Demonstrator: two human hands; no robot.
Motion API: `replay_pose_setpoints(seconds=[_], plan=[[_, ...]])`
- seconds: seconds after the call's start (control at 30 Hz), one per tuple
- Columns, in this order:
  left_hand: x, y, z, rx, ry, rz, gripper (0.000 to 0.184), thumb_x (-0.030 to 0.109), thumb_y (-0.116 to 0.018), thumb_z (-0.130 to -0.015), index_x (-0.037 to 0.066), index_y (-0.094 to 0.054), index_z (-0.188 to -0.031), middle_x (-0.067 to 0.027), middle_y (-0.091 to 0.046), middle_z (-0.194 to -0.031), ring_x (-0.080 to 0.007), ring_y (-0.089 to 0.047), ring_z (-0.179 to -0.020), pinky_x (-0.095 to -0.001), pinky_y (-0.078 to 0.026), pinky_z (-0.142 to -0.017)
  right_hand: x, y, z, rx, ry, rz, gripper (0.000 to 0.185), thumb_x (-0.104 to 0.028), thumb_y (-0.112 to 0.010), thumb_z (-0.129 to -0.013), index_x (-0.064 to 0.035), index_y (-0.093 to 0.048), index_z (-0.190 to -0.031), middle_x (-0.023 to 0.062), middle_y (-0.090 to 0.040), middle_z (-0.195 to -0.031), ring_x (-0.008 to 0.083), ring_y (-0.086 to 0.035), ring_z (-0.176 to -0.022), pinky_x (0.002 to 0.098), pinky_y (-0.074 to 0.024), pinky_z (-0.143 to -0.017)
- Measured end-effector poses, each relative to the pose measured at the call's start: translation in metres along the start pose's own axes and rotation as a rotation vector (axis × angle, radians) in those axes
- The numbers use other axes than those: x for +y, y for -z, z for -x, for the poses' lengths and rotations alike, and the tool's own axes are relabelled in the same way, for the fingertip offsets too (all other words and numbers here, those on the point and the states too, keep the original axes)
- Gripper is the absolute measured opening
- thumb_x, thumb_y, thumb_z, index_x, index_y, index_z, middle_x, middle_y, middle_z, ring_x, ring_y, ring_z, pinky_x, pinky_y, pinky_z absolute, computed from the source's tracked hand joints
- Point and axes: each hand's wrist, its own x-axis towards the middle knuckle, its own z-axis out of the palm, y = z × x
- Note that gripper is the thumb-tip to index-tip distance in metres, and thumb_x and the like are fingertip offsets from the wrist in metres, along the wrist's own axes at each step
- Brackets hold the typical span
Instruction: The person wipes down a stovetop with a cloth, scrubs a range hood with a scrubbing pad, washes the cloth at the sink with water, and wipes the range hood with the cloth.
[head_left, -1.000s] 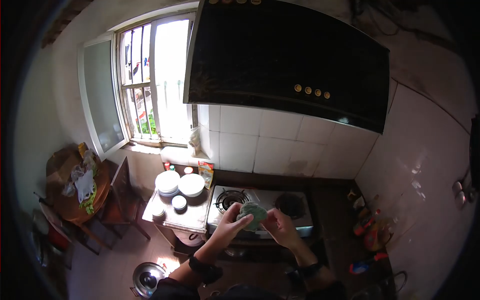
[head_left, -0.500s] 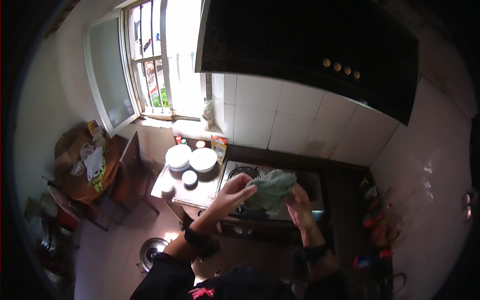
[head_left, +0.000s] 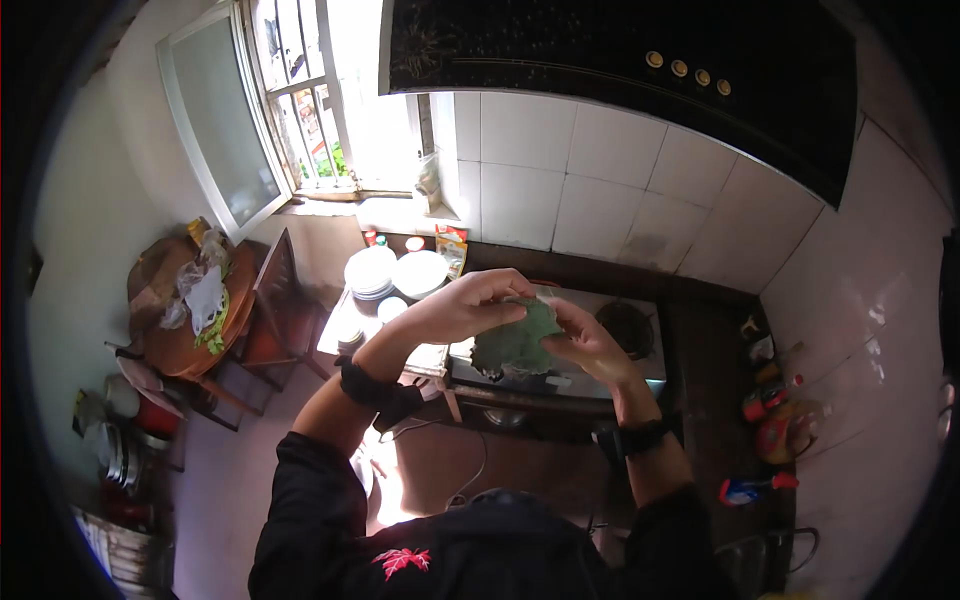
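Observation:
A green cloth (head_left: 515, 345) hangs between my two hands, partly unfolded, in front of the gas stove (head_left: 590, 395). My left hand (head_left: 478, 303) pinches its upper left part between thumb and fingers. On the other side, my right hand (head_left: 588, 343) grips the cloth's upper right edge. The cloth covers much of the stove's left side, while the right burner (head_left: 625, 328) shows beyond my right hand.
White plates (head_left: 371, 272) and a bowl (head_left: 420, 272) stand on a side table left of the stove. Bottles (head_left: 770, 398) and a red-and-blue item (head_left: 757, 489) are on the right counter. A range hood (head_left: 620, 60) overhangs the stove. A round wooden table (head_left: 168, 345) and chairs are at left.
Bunched up at first, the cloth has been spread and now hangs lower. Both hands have risen in view, and the camera has tilted downward, showing more of my torso.

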Motion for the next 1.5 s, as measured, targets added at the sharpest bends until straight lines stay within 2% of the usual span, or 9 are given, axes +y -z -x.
replay_pose_setpoints(seconds=[0.33, 0.5, 0.63, 0.87, 0.97, 1.17, 1.27, 1.37, 1.5], plan=[[0.014, 0.034, 0.019, 0.244, 0.061, -0.319, 0.017, 0.01, -0.053, -0.096, 0.003, -0.058, -0.11, -0.0046, -0.062, -0.094, -0.0104, -0.057, -0.087, -0.0265, -0.047, -0.079, -0.048, 0.006, -0.039, -0.106, -0.189, -0.038, 0.044, -0.012, -0.067, -0.086, -0.0075, -0.043, -0.123, 0.0048, -0.053, -0.105, 0.0109, -0.051, -0.096, 0.0269, -0.0415, -0.086], [0.036, 0.048, 0.029, 0.166, 0.021, -0.403, 0.018, 0.011, -0.055, -0.095, 0.003, -0.058, -0.11, -0.0033, -0.061, -0.09, -0.0095, -0.055, -0.084, -0.0256, -0.046, -0.076, -0.039, 0.003, -0.069, -0.349, -0.325, 0.497, 0.043, -0.019, -0.065, -0.087, -0.0055, -0.05, -0.125, 0.0027, -0.054, -0.096, 0.0088, -0.051, -0.092, 0.025, -0.0417, -0.083], [0.028, 0.065, 0.038, 0.115, 0.061, -0.334, 0.018, 0.014, -0.057, -0.094, 0.002, -0.058, -0.108, -0.0024, -0.059, -0.087, -0.0072, -0.052, -0.082, -0.0243, -0.044, -0.073, -0.017, -0.022, -0.053, 0.044, -0.161, -0.391, 0.042, -0.012, -0.058, -0.089, 0.0005, -0.048, -0.128, 0.0121, -0.061, -0.117, 0.0217, -0.057, -0.113, 0.0352, -0.0464, -0.097], [0.001, 0.077, 0.047, 0.471, -0.221, -0.509, 0.018, 0.016, -0.058, -0.092, 0.004, -0.057, -0.106, -0.0092, -0.059, -0.095, -0.0191, -0.057, -0.079, -0.0306, -0.047, -0.069, 0.001, -0.076, -0.065, 0.11, -0.421, -0.809, 0.039, -0.018, -0.048, -0.093, 0.0005, -0.048, -0.127, 0.0135, -0.061, -0.119, 0.0239, -0.063, -0.104, 0.0389, -0.0493, -0.092], [-0.027, 0.09, 0.087, 0.471, -0.108, -0.436, 0.02, 0.021, -0.055, -0.095, 0.003, -0.059, -0.105, -0.0085, -0.062, -0.094, -0.0133, -0.058, -0.078, -0.0275, -0.047, -0.066, -0.059, -0.066, -0.052, 0.303, -0.102, -0.732, 0.045, -0.024, -0.048, -0.092, 0.0019, -0.047, -0.129, 0.0153, -0.061, -0.118, 0.0236, -0.064, -0.098, 0.0364, -0.0514, -0.087], [-0.161, 0.082, 0.186, 0.132, 0.362, 0.028, 0.031, 0.03, -0.052, -0.097, 0.004, -0.06, -0.111, -0.0044, -0.064, -0.095, -0.0119, -0.059, -0.084, -0.0263, -0.048, -0.076, -0.225, -0.015, -0.078, 0.911, 0.705, 0.271, 0.06, -0.044, -0.041, -0.096, -0.0039, -0.039, -0.14, 0.0127, -0.047, -0.138, 0.0244, -0.045, -0.128, 0.0361, -0.0339, -0.106], [-0.201, 0.059, 0.213, 0.049, 0.424, 0.166, 0.029, 0.027, -0.05, -0.098, 0.004, -0.058, -0.115, -0.0044, -0.064, -0.099, -0.0117, -0.06, -0.088, -0.0259, -0.049, -0.077, -0.295, 0.008, -0.138, 1.033, 0.75, 1.637, 0.064, -0.053, -0.028, -0.098, -0.0104, -0.034, -0.145, 0.0211, -0.026, -0.15, 0.0347, -0.016, -0.143, 0.0415, -0.0178, -0.115], [-0.233, 0.041, 0.231, 0.061, 0.448, 0.332, 0.03, 0.028, -0.05, -0.098, 0.005, -0.057, -0.116, -0.0044, -0.064, -0.101, -0.0126, -0.061, -0.091, -0.0261, -0.05, -0.077, -0.298, 0.084, -0.199, 1.009, 0.406, 1.809, 0.061, -0.048, -0.024, -0.1, -0.0074, -0.035, -0.143, 0.0247, -0.027, -0.148, 0.0403, -0.023, -0.139, 0.045, -0.0193, -0.114], [-0.222, 0.035, 0.249, 0.144, 0.471, 0.46, 0.022, 0.026, -0.052, -0.097, 0.011, -0.057, -0.111, -0.0003, -0.061, -0.098, -0.0083, -0.055, -0.084, -0.0222, -0.046, -0.071, -0.292, 0.103, -0.222, 1.191, 0.728, 1.771, 0.054, -0.034, -0.031, -0.1, -0.002, -0.028, -0.144, 0.0243, -0.031, -0.147, 0.0377, -0.03, -0.136, 0.0465, -0.0246, -0.112]])
